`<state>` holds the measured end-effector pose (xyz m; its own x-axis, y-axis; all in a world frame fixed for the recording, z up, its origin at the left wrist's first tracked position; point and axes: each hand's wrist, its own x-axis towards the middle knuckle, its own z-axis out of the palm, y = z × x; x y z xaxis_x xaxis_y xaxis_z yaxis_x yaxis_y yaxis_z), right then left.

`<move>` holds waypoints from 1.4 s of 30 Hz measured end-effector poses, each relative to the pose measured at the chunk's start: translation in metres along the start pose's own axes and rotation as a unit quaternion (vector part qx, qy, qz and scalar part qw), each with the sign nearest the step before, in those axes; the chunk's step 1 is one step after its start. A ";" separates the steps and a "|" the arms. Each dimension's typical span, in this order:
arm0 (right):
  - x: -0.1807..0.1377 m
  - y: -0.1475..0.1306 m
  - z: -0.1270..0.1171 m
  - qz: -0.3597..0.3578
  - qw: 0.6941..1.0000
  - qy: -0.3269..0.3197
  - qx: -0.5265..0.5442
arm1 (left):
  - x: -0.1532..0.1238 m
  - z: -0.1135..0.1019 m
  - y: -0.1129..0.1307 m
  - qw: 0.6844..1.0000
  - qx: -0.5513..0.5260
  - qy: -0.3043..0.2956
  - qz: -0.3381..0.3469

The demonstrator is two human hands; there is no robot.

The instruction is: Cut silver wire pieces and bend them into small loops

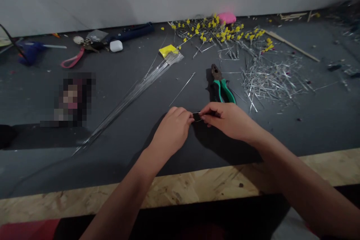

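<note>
Thin wire [196,113] is held over the dark tabletop [112,165] in the head view, pinched on one side by the closed fingertips of the left hand [173,127] and on the other by those of the right hand [232,120]. Green-handled pliers [230,93] are seen just beyond the right hand, with a heap of wire pieces [267,78] scattered to their right.

We see pliers [217,87] on table [107,78], just past our right hand [225,120]; wire pile [270,78] right of pliers, wire bunch [125,104] left.
</note>
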<state>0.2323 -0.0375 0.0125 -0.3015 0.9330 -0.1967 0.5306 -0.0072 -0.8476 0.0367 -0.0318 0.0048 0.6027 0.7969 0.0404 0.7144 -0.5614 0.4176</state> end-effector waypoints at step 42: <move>-0.003 -0.002 -0.002 0.042 0.965 0.066 0.250 | 0.017 0.001 0.014 0.794 -0.573 0.020 -0.204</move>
<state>0.2333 -0.0401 0.0159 -0.1538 0.9590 -0.2380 0.0898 -0.2264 -0.9699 0.0573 -0.0266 0.0101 0.3770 0.8792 -0.2913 0.0412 0.2983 0.9536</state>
